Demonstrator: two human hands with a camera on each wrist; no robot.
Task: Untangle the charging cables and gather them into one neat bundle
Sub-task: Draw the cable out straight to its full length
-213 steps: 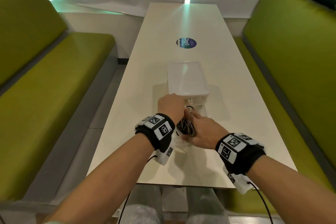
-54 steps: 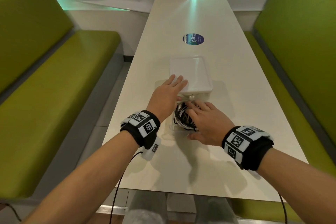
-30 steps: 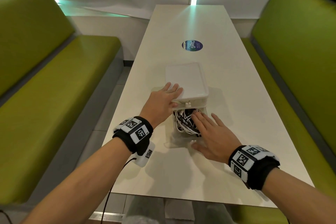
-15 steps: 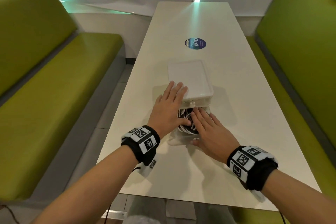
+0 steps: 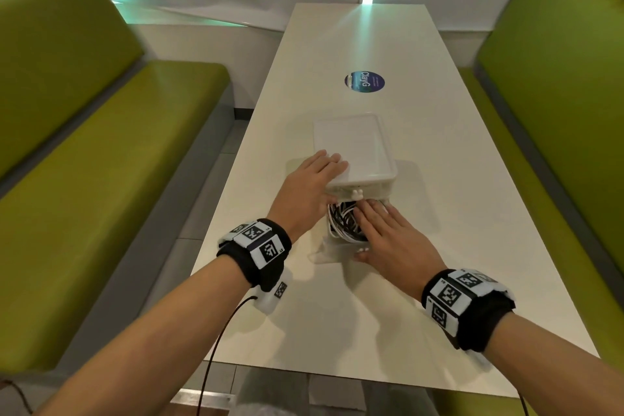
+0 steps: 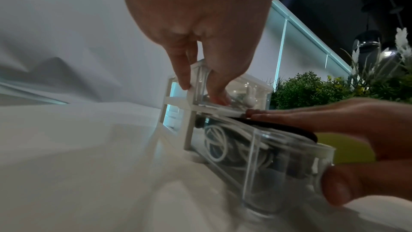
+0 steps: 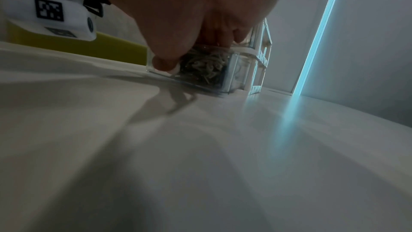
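A tangle of black and white charging cables (image 5: 341, 223) lies in a clear drawer (image 5: 332, 252) pulled out of a small white-topped drawer box (image 5: 354, 145) at the table's middle. My left hand (image 5: 310, 186) rests with straight fingers on the box's near left corner; in the left wrist view its fingertips (image 6: 185, 84) touch the white frame. My right hand (image 5: 388, 236) lies flat over the cables (image 6: 225, 140), and its thumb (image 7: 165, 63) presses against the drawer's clear front wall (image 6: 278, 165). The cables under the palm are hidden.
The long white table (image 5: 337, 331) carries a round blue sticker (image 5: 364, 81) beyond the box. Green benches (image 5: 101, 162) run along both sides. A small white rabbit knob (image 6: 250, 97) sits on the box's upper drawer. Plants (image 6: 312, 87) stand to the right.
My right hand's fingers have slid a little further forward over the cables, towards the box. My left hand has shifted slightly up onto the box's corner. The drawer stays pulled out.
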